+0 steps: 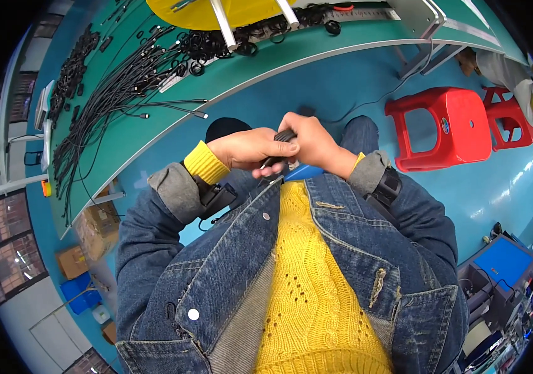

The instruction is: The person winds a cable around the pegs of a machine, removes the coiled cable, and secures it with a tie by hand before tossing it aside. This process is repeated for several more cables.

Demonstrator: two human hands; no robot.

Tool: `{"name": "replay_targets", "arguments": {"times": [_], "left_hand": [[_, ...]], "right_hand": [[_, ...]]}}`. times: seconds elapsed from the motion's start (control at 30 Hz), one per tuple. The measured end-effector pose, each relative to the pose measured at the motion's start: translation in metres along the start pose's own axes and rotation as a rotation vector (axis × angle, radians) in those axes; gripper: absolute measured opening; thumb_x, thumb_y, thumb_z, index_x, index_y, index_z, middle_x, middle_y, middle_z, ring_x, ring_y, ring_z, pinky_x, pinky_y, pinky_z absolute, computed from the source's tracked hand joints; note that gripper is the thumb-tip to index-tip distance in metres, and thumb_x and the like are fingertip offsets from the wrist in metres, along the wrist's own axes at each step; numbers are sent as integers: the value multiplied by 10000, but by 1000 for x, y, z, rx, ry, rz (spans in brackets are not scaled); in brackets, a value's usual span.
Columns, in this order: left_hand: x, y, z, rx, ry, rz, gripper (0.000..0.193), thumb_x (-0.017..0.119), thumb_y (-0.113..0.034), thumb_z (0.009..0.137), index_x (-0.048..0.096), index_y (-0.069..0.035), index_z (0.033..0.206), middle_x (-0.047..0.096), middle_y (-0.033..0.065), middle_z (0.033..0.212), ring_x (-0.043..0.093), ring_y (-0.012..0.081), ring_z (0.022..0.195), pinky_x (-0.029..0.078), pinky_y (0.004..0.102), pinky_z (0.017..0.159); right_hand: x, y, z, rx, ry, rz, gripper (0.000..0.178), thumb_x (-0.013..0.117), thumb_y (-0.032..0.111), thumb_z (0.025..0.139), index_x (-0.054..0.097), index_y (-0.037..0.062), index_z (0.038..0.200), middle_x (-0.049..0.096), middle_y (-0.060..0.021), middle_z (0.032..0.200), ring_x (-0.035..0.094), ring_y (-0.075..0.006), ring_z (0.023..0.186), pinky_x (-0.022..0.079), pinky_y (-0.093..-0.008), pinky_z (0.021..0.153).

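My left hand (249, 149) and my right hand (314, 142) meet close in front of my chest, above my lap. Both grip a small bundle of black cable (281, 138) that pokes out between the fingers. A thin end of the cable hangs below the hands toward my denim jacket. I wear a yellow knitted sweater and a dark band on each wrist.
A green workbench (229, 75) curves across the top left, strewn with several black cables (123, 81) and black rings (216, 43). A yellow disc (216, 11) sits at its far side. Red plastic stools (447, 128) stand on the blue floor at right. Cardboard boxes (95, 227) lie under the bench.
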State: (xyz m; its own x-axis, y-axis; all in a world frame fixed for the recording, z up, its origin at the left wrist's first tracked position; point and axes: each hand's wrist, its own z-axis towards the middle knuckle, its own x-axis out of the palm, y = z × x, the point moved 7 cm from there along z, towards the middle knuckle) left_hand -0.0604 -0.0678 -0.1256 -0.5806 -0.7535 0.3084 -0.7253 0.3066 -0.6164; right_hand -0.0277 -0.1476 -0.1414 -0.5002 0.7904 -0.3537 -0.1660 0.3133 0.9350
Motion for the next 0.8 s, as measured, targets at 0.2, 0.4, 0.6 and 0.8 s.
{"name": "replay_targets", "arguments": {"times": [0.2, 0.4, 0.6, 0.8], "left_hand": [[-11, 21, 19, 16, -12, 345, 322, 615, -326, 827, 580, -22, 725, 559, 18, 586, 537, 95, 514, 438, 225, 465], [-13, 26, 20, 103, -18, 144, 247, 626, -263, 826, 612, -18, 797, 599, 30, 683, 561, 96, 601, 458, 228, 574], [-2, 31, 22, 152, 82, 8, 193, 613, -209, 831, 580, -22, 797, 574, 17, 639, 520, 99, 520, 427, 228, 467], [-12, 48, 20, 93, 131, 6, 144, 581, -151, 844, 595, -11, 876, 619, 55, 804, 575, 121, 704, 472, 259, 681]], "right_hand": [[3, 11, 2, -207, 37, -558, 209, 594, 119, 678, 568, -5, 845, 570, -207, 602, 616, -322, 618, 479, -382, 527], [2, -4, 4, -120, -62, -159, 217, 592, 112, 667, 588, 0, 853, 591, -209, 664, 601, -365, 657, 476, -415, 566], [8, -14, 4, -127, -73, -178, 187, 561, 81, 653, 603, 5, 818, 600, -233, 707, 591, -402, 672, 475, -449, 608], [19, -9, 1, -125, 21, -216, 224, 574, 72, 649, 591, 6, 862, 593, -224, 680, 587, -402, 659, 468, -458, 595]]}}
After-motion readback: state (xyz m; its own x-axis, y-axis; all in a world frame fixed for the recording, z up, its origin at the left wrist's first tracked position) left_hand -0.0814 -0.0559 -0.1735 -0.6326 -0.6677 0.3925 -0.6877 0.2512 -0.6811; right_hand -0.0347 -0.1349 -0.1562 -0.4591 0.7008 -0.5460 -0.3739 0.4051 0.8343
